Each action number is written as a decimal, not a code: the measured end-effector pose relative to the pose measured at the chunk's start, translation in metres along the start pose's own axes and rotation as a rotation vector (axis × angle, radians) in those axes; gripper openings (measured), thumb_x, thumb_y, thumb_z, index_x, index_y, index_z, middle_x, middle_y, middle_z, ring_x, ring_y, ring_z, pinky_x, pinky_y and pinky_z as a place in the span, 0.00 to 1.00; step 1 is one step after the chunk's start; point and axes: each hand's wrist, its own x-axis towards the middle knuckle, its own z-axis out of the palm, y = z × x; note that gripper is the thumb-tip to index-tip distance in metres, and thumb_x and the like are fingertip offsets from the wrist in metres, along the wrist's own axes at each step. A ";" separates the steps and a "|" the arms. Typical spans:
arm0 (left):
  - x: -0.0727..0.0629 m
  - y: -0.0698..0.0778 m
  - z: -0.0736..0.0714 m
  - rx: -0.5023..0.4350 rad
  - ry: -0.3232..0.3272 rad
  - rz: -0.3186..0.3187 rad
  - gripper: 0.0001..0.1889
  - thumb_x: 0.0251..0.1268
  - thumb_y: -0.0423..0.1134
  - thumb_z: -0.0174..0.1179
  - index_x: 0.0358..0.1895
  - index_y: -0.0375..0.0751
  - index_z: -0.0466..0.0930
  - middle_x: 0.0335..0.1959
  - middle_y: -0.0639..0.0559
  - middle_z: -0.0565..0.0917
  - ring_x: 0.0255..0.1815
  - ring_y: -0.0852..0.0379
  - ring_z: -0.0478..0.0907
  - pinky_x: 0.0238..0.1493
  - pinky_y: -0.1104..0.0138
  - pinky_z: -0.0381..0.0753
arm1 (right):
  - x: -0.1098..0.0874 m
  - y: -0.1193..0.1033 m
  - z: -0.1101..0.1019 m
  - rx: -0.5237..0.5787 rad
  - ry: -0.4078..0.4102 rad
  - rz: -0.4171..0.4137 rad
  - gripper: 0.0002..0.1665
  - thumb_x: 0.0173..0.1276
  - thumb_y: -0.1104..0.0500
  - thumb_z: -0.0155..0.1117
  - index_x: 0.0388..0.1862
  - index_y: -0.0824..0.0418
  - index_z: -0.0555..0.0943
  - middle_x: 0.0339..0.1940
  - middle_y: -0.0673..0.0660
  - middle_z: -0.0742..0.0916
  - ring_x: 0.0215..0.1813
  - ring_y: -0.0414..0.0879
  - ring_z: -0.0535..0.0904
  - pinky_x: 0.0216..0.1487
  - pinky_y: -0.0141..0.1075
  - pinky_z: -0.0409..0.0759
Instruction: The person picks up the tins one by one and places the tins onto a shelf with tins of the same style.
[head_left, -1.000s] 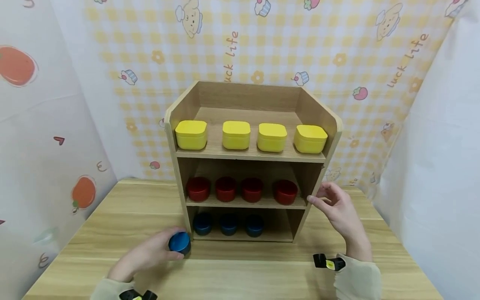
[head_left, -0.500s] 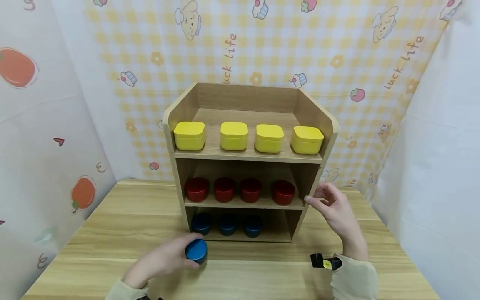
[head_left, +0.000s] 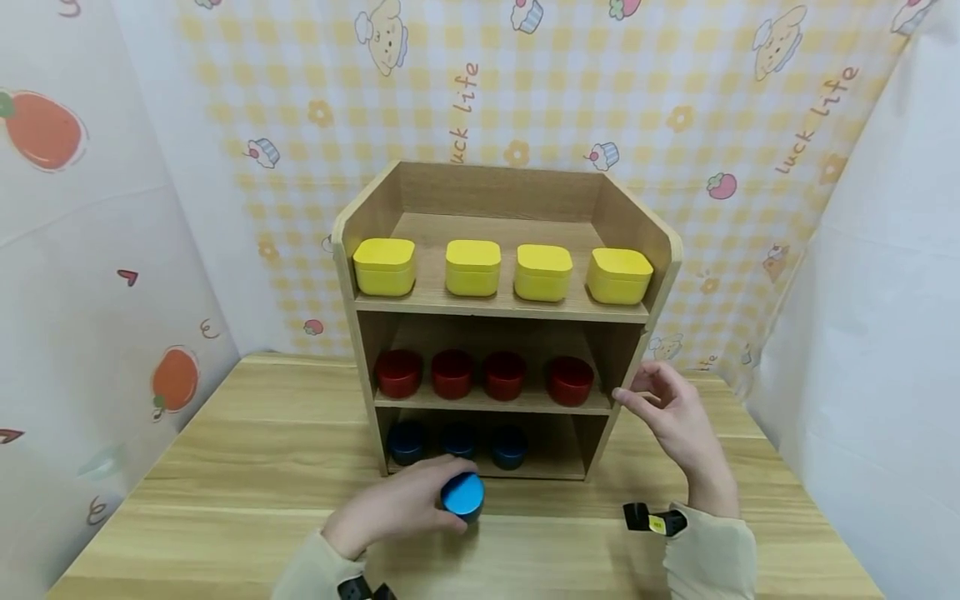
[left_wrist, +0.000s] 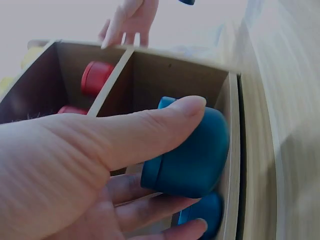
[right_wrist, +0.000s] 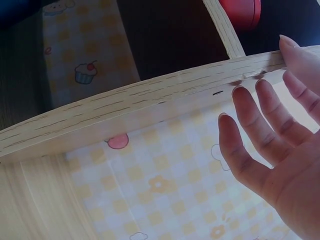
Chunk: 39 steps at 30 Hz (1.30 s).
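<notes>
My left hand [head_left: 397, 504] holds a round blue tin [head_left: 462, 497] with a lid, thumb on one side and fingers on the other. The tin hangs just in front of the bottom shelf, tilted in the left wrist view. Three blue tins [head_left: 509, 447] stand on that bottom shelf, the middle one partly behind my left hand. At the right side panel of the wooden shelf unit [head_left: 517, 310], my right hand [head_left: 678, 421] rests its thumb on the front edge. Its other fingers [right_wrist: 252, 120] lie loosely bent along the outer side.
Several red round tins [head_left: 505, 377] line the middle shelf. On the top shelf stands a row of yellow rounded-square boxes [head_left: 473, 268]. The unit stands on a wood-grain table [head_left: 247, 467], with patterned cloth [head_left: 555, 92] behind and white cloth at both sides.
My left hand has carried the blue tin rightward along the front of the shelf unit, from the left corner to near the middle. My right hand has stayed at the side panel.
</notes>
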 end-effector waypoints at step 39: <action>0.135 0.044 0.015 0.141 -0.103 0.044 0.33 0.62 0.49 0.68 0.71 0.53 0.68 0.63 0.59 0.75 0.61 0.60 0.72 0.58 0.62 0.73 | -0.001 0.000 0.001 0.000 0.010 0.035 0.12 0.65 0.70 0.67 0.42 0.68 0.73 0.33 0.57 0.79 0.37 0.43 0.77 0.40 0.32 0.80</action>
